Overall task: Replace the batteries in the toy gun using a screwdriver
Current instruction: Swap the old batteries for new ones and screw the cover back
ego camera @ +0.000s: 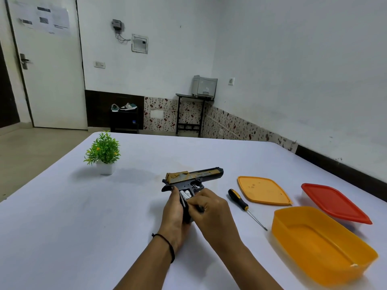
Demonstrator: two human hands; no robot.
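Observation:
A black and gold toy gun (194, 178) lies on its side near the middle of the white table (73, 216), barrel pointing right. Its grip is open and white batteries (185, 194) show inside. My left hand (174, 212) grips the gun's handle from the left, thumb up by the rear of the slide. My right hand (209, 210) has its fingers curled at the battery compartment, fingertips on the batteries and the handle. A screwdriver (244, 205) with a black and yellow handle lies on the table just right of my right hand, untouched.
An orange lid (262, 190) lies flat beyond the screwdriver. An open orange container (322, 245) stands at the front right. Behind it is a container with a red lid (335, 203). A small potted plant (104, 153) stands at the far left.

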